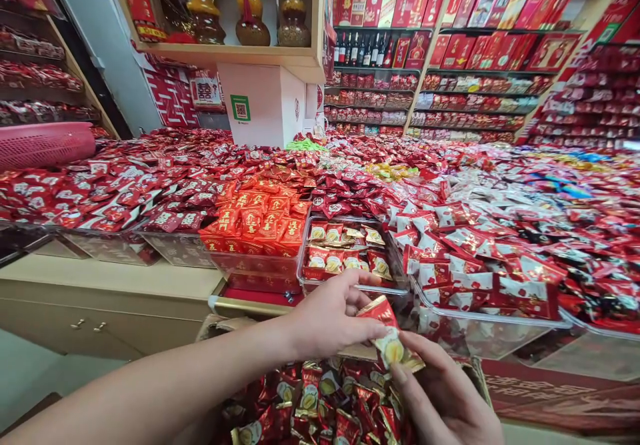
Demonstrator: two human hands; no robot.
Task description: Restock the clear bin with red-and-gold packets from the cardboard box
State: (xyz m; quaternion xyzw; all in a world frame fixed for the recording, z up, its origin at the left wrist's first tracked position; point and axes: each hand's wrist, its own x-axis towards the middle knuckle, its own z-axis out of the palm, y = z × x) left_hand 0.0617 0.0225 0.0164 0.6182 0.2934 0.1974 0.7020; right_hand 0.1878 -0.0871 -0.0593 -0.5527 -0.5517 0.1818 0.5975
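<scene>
Carton below the clear bin

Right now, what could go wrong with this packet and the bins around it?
The packet sits in fingertip grips of the left hand and right hand; it could slip into the open carton and be lost among similar ones. The left fingers are close to the small clear bin and might nudge it. The right-hand bin is heaped; a bump could spill it.
</scene>
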